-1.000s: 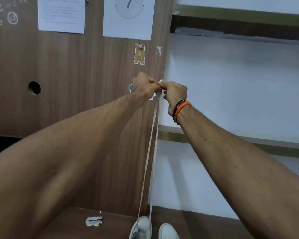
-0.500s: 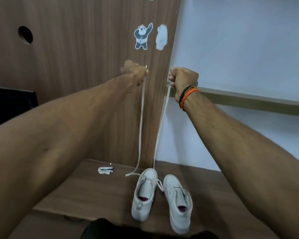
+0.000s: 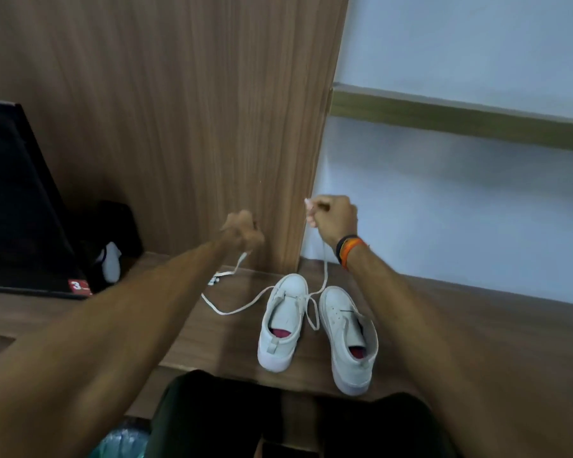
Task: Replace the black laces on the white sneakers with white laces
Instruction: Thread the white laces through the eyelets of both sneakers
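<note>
Both hands hold the ends of a white lace threaded through the left sneaker's front eyelets.

Left hand (image 3: 244, 231) and right hand (image 3: 333, 218), mid-frame, each pinch one end of the lace (image 3: 325, 271), raised likely to even both sides; left grip blurred, probably closed on it. Sneakers (image 3: 283, 320) sit side by side on the desk (image 3: 460, 325), centre frame, toes away. Small bundle (image 3: 215, 280) left of them, maybe the black laces.

Your forearms are bare, no sleeves showing. Just behind your right hand (image 3: 336, 219) you wear two wristbands (image 3: 348, 249) side by side, one black, one orange. Dark trousers (image 3: 232, 418) cover your lap.
</note>
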